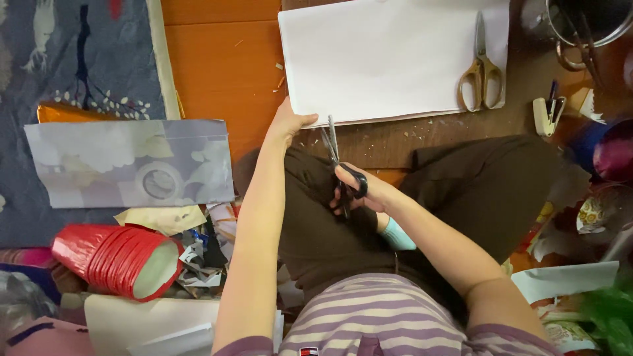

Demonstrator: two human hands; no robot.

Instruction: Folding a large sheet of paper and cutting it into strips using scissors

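— Paper [389, 59], the white sheet, lay at twelve o'clock on the wooden floor [224, 66]. Left hand [288, 123] pinched its near edge; right hand [359, 189] gripped black scissors [337, 165], blades parted at that edge.

— Risk?

— Blades sat close to the left thumb; a slip could have nicked it, or skewed the cut.

— Packages?

— Red ribbed roll [115, 260] at eight o'clock; grey printed rectangle [132, 163] at nine.

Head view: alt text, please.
Right hand holds black scissors open at the near edge of a white sheet, which the left hand grips. Gold scissors lie on the sheet; a red roll lies left.
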